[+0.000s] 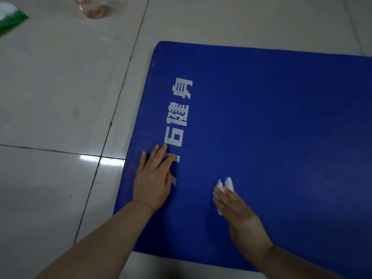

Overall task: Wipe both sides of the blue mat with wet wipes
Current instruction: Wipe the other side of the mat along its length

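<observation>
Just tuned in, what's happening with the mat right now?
A person is wiping the blue mat, which lies flat on the tiled floor with its white lettering facing up. The left hand rests flat on the mat near its left edge, steadying it. The right hand presses a white wet wipe against the mat with straight fingers. A green wipes pack and a clear bottle sit on the floor beyond.

Floor (60, 87) glossy pale tile, reflective. Mat (281, 127) matt blue, finely ribbed, foam-like. Wipe (224, 185) soft white cloth-like sheet, crumpled. Bottle (90, 8) clear plastic. Packet (10, 19) shiny green film.
</observation>
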Demonstrator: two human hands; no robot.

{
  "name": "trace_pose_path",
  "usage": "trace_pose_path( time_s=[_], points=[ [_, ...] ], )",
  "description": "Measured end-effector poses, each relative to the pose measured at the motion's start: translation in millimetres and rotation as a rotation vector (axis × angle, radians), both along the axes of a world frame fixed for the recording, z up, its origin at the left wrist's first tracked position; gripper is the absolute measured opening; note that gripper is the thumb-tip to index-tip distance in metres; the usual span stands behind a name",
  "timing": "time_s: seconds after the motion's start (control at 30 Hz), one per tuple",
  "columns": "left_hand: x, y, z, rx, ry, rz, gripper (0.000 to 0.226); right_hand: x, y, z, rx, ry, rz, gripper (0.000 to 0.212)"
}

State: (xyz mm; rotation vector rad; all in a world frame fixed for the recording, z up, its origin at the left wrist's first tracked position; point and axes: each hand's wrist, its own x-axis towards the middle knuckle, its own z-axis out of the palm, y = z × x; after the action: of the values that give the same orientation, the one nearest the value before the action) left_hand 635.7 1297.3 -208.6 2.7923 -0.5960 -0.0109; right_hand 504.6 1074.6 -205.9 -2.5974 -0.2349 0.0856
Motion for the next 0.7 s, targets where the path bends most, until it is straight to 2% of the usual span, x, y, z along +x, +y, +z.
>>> trace_pose_path(
  time_s=[0.13,0.23,0.3,0.37,0.43,0.53,0.63,0.7],
  points=[
    [2,-1,2,0.0,0.042,0.0,0.05,35,66,-11,0.004,-0.093,0.219,0.061],
    [1,0,4,-0.002,0.053,0.0,0.051,51,81,-7,0.004,-0.147,0.284,0.042],
    [1,0,5,0.005,0.042,-0.01,0.051,40,61,2,-0.09,-0.143,0.369,0.046],
    [0,1,4,0.007,0.022,-0.025,0.05,16,27,7,-0.205,-0.119,0.47,0.073],
    [0,2,2,-0.008,0.006,-0.029,0.049,-10,-8,11,-0.207,-0.106,0.492,0.084],
    [0,2,0,-0.02,0.005,-0.034,0.048,-29,-29,15,-0.141,-0.058,0.46,0.081],
    [0,1,0,-0.017,0.027,-0.036,0.05,-15,0,8,-0.158,-0.061,0.428,0.078],
    [0,1,1,-0.016,0.044,-0.033,0.05,2,32,-1,-0.129,-0.139,0.404,0.051]
  ],
)
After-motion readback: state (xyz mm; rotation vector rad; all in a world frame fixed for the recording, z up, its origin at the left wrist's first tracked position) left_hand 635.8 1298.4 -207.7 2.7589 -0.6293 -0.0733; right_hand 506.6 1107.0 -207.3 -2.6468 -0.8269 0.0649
